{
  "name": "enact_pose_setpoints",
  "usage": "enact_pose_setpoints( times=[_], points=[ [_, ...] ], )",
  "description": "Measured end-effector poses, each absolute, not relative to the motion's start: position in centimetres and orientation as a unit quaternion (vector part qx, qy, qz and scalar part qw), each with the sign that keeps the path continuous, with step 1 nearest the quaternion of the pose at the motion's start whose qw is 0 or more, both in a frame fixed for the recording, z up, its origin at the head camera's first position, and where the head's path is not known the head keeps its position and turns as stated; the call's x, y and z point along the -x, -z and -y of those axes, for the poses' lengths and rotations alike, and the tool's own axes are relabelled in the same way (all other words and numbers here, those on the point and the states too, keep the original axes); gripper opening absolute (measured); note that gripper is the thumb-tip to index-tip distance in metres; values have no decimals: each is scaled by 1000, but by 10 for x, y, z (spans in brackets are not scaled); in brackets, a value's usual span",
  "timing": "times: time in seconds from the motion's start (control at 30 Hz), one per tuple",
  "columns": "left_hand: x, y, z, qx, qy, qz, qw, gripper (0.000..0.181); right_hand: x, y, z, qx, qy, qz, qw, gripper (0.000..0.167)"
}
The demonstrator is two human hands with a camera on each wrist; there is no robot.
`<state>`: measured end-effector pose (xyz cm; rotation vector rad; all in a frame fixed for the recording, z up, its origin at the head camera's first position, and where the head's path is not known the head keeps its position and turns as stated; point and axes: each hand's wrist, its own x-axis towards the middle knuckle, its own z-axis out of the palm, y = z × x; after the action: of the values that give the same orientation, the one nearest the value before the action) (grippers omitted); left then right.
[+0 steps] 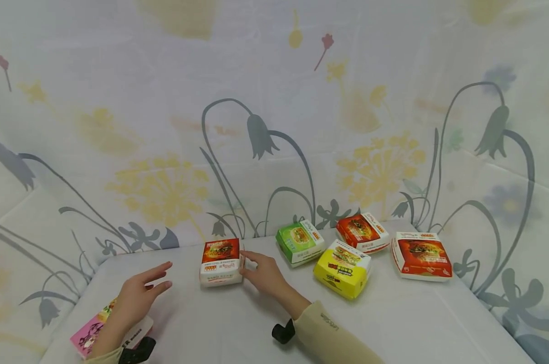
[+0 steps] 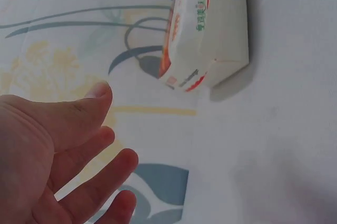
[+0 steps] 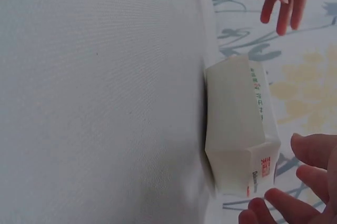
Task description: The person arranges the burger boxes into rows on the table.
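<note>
A red and white burger box [image 1: 220,262] stands on the table in front of both hands. At its right side is my right hand [image 1: 266,275], fingertips at the box's edge; the right wrist view shows the fingers [image 3: 287,205] beside the white box [image 3: 237,113], and whether they touch it I cannot tell. My left hand [image 1: 139,298] hovers to the left of the box, fingers spread and holding nothing. In the left wrist view that hand [image 2: 79,155] is apart from the box [image 2: 216,29]. Beneath the left forearm lies a pink box [image 1: 88,334], partly hidden.
To the right are a green box [image 1: 300,242], a yellow box [image 1: 342,269], a red box [image 1: 363,232] and another red box [image 1: 422,256]. Behind the white table [image 1: 238,323] hangs a flower-patterned cloth [image 1: 265,60].
</note>
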<state>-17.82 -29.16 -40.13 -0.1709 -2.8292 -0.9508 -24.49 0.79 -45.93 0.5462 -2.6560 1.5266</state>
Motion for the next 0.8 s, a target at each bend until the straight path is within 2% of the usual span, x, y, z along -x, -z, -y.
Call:
enact_pose_setpoints(
  times=[0.2, 0.33, 0.53, 0.67, 0.8],
  points=[
    [157, 397, 323, 57, 282, 954, 86, 51, 243, 458, -15, -191, -495, 848, 12, 45],
    [147, 397, 346, 25, 250, 967, 44, 58, 241, 457, -20, -192, -492, 849, 5, 43],
    [140, 402, 379, -22, 189, 981, -29, 81, 236, 454, -30, -203, -491, 847, -7, 41],
    [135, 411, 391, -38, 172, 983, -53, 91, 234, 453, -35, -214, -486, 847, -5, 41],
    [131, 414, 391, -46, 168, 982, -66, 90, 233, 453, -40, -229, -478, 848, -3, 41]
  ],
)
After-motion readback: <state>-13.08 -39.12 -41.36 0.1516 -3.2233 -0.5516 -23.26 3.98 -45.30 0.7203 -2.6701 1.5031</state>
